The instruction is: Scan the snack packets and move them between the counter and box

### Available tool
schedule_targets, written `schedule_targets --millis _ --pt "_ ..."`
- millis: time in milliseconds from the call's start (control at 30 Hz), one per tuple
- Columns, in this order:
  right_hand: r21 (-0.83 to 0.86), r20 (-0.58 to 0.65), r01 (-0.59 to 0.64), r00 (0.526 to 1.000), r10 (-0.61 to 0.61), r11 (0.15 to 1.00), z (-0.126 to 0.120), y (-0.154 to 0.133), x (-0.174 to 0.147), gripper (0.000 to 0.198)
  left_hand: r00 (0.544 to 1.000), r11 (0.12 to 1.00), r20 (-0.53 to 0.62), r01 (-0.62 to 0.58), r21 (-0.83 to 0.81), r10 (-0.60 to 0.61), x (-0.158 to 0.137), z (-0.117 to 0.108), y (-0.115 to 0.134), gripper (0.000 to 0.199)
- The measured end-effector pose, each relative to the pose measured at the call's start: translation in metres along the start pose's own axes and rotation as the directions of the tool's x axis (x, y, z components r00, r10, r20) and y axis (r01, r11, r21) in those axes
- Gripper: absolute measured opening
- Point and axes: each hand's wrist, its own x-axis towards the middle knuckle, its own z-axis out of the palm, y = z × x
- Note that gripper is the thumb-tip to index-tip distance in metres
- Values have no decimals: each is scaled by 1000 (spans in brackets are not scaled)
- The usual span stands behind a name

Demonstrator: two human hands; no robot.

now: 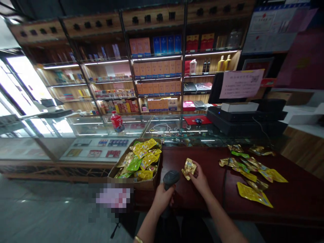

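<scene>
My left hand (pixel 163 198) is wrapped round the handle of a black handheld barcode scanner (pixel 171 177), whose head tilts up toward the right. In my right hand (pixel 199 179) is a small gold foil snack packet (pixel 189 168), pinched between the fingers just above the dark red table (pixel 186 199). The scanner head and the packet are a short gap apart. To the left stands an open cardboard box (pixel 149 185) piled with yellow, gold and green snack packets (pixel 141 157). Several more loose packets (pixel 253 194) lie scattered on the table to the right.
A glass display counter (pixel 134 130) runs behind the table, with a red bottle (pixel 117 122) on it. At the back right stand a monitor (pixel 215 89) with a paper sheet and a black cash drawer (pixel 243 123). Lit shelves (pixel 158 79) of boxed goods line the wall.
</scene>
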Motion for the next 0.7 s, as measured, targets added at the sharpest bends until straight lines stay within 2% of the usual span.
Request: schedule_targets --millis 100,167,233,300,333,433,533,633,667,700 --pt "103 -77 -38 996 46 994 4 -9 11 84 1000 998 -14 -13 -69 12 5 -2 -23 46" --pt "139 -77 -44 995 55 989 20 -27 19 94 999 995 -17 -39 -92 38 5 -1 -30 45" --pt "176 8 -39 999 38 984 48 -53 28 100 998 993 -13 -57 -101 56 5 0 -31 42" --pt "197 177 -40 984 5 980 85 -80 35 103 999 993 -10 -53 -110 52 6 1 -29 40" --pt "184 278 -44 961 -9 982 104 -93 38 102 999 992 -9 -44 -115 43 6 1 -28 40" --pt "90 546 28 835 -73 996 154 -126 40 92 1000 991 -4 -13 -137 12 7 -1 -27 39" --pt "-31 746 213 655 -119 977 184 -146 31 78 1000 986 0 -13 -164 13 8 -2 -30 38" --pt "-132 865 488 482 -140 863 197 -159 18 67 999 983 -12 -36 -181 35 9 -2 -33 37" --pt "-152 883 583 443 -155 798 199 -162 14 65 999 982 -14 -43 -183 41 9 -2 -33 37" --pt "-176 889 662 424 -170 728 200 -164 10 62 999 983 -16 -46 -180 44 9 -2 -33 37"
